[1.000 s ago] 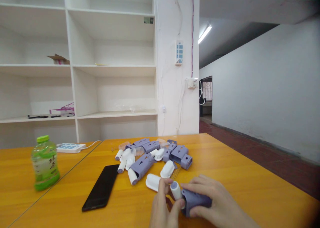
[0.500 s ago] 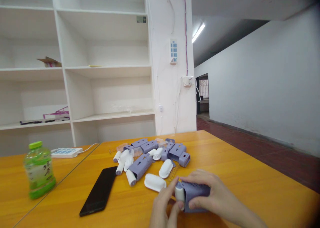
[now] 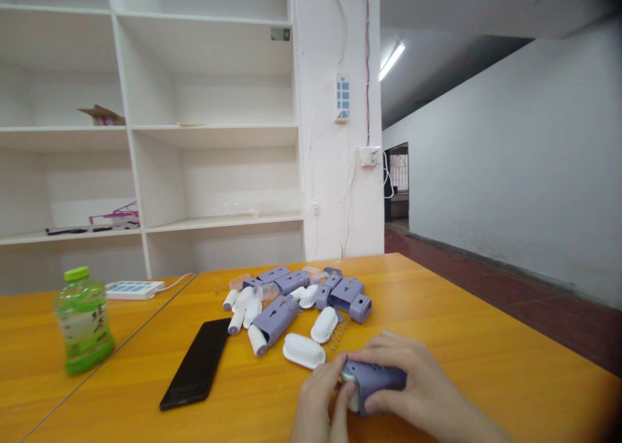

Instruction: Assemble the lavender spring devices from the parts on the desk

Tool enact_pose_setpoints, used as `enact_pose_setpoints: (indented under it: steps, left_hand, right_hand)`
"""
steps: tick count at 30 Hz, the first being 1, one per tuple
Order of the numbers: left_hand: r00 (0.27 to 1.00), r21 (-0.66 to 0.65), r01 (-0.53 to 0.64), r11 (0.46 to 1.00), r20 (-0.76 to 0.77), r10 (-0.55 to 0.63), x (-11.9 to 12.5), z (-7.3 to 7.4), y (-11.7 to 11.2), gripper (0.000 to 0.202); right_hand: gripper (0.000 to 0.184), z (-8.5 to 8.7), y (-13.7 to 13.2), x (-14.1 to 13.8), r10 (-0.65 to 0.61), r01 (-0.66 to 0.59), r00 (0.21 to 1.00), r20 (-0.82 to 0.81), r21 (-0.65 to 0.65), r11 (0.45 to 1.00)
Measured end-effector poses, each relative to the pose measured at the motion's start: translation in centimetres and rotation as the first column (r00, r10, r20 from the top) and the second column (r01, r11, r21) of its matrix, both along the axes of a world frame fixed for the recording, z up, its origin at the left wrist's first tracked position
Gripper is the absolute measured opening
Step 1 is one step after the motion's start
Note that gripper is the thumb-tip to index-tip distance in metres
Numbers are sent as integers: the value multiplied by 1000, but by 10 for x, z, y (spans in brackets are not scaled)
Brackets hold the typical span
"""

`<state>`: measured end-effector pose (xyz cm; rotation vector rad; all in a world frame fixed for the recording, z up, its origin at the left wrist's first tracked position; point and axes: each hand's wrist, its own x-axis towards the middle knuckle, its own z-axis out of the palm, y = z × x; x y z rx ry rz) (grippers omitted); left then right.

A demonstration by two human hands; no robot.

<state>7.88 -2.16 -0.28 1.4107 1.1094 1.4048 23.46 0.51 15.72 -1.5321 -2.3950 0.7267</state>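
Observation:
My right hand (image 3: 418, 381) is wrapped round a purple plastic casing (image 3: 377, 383) just above the near part of the table. My left hand (image 3: 321, 397) pinches a white rounded piece (image 3: 354, 399) at the casing's left end, where it sits mostly inside the opening. Part of that piece is covered by my left fingers. Just beyond my hands lie a white oval cap (image 3: 304, 351), a second white oval piece (image 3: 324, 324) and a metal spring (image 3: 340, 333).
Several purple casings (image 3: 275, 318), white rollers (image 3: 257, 340) and clear plastic parts (image 3: 269, 292) are heaped at mid-table. To the left lie a black phone (image 3: 197, 365), a green bottle (image 3: 85, 323) and a white power strip (image 3: 135, 290). White shelves (image 3: 218, 223) stand behind.
The white piece has gone deeper into the purple casing, with less of it sticking out. Both hands keep their grip. The view has shifted slightly.

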Motion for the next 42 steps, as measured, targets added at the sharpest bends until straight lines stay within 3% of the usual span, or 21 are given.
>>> enact_pose_setpoints:
  steps: [10, 15, 19, 22, 27, 32, 36, 42]
  left_hand:
    - [993, 47, 108, 993, -46, -106, -4, 15, -2, 36]
    - [984, 62, 174, 983, -47, -171, -4, 23, -2, 35]
    - [996, -22, 90, 996, -14, -90, -2, 20, -5, 37]
    - [998, -82, 59, 995, -2, -59, -2, 22, -7, 37]
    - [998, -111, 68, 991, 12, -67, -5, 28, -9, 36]
    - [996, -143, 54, 988, 72, -44, 1, 24, -11, 45]
    - [980, -193, 90, 977, 192, -53, 3, 23, -9, 57]
    - [952, -373, 196, 907, 293, -85, -5, 36, -1, 67]
  right_hand:
    - [49, -4, -7, 3, 0, -3, 999, 34, 83, 997]
    - [37, -6, -5, 4, -9, 5, 999, 41, 110, 994]
    - [30, -9, -3, 4, 1, -6, 999, 45, 120, 993]
    - [36, -12, -1, 3, 13, -20, 999, 48, 136, 990]
    - [32, -10, -1, 3, 42, -52, 996, 84, 123, 991]
    - [35, -8, 0, 7, 89, -108, 986, 140, 133, 985]
    - [39, -10, 0, 8, 119, -143, 978, 173, 136, 980]
    - [41, -12, -2, 6, 139, -161, 979, 150, 148, 976]
